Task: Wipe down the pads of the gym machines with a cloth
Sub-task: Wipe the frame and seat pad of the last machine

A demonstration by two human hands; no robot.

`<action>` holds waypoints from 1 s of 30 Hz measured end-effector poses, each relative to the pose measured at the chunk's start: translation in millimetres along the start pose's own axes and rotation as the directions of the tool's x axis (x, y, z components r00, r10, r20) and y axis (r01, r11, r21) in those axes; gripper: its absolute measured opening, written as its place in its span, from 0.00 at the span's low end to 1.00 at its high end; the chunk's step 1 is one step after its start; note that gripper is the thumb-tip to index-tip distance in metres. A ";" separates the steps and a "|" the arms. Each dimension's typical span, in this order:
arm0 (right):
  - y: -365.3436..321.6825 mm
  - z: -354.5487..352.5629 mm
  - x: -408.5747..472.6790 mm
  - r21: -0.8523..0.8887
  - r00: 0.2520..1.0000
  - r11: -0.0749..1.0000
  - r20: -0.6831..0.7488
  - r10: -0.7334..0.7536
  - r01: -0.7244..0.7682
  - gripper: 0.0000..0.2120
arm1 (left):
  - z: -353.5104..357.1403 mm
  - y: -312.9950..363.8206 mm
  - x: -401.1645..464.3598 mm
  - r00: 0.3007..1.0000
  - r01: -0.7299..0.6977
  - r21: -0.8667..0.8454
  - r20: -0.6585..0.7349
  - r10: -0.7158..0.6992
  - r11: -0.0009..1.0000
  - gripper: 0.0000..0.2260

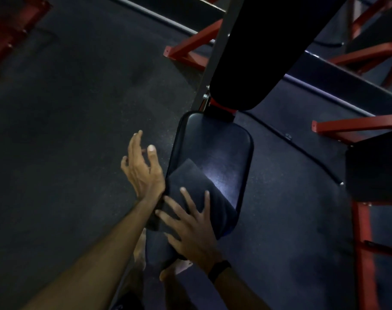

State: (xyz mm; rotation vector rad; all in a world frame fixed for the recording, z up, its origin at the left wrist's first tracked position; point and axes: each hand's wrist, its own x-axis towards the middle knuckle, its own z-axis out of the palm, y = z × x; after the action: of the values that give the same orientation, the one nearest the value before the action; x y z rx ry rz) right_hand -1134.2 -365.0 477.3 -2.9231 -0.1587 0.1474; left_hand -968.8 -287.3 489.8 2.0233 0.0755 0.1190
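While I lean over the bench, my right hand (190, 229) lies flat, fingers spread wide, pressing a dark folded cloth (190, 186) onto the near end of the seat pad (222, 148). Nothing is pinched; the palm and straight fingers simply hold the cloth down. My left hand (141, 168) hovers just beside the cloth's left edge, off the side of the pad, fingers loosely spread and holding nothing. Its wrist sits close against the cloth, though I cannot tell whether they touch.

The seat pad is a rounded dark rectangle whose long axis runs straight away from my hands, from my wrists toward the machine's frame. The cloth covers only the part nearest me. Beyond my right fingertips the rest of the pad is bare, with a pale glare of light on its surface just ahead and to the right of the cloth. Past the pad's far end, well beyond both hands, a second long black back pad (264, 48) rises up and away on the same line.

My right hand is the nearer one and already on the cloth, so I judge the next stroke is a push forward along the pad's length, away from my body. Red frame tubes (190, 45) stand farther off on either side.
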 end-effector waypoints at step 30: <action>92.5 -28.7 35.8 0.364 0.429 0.373 0.086 0.899 -0.854 0.39 | 56.5 -4.7 -28.8 0.918 -0.164 0.445 0.395 -0.028 0.881 0.28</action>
State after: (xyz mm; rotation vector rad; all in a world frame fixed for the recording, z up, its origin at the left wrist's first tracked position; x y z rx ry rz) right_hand -1086.7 -456.5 482.2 -2.2748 1.3595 0.1202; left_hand -990.8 -338.7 459.4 2.5005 -0.2477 -0.2911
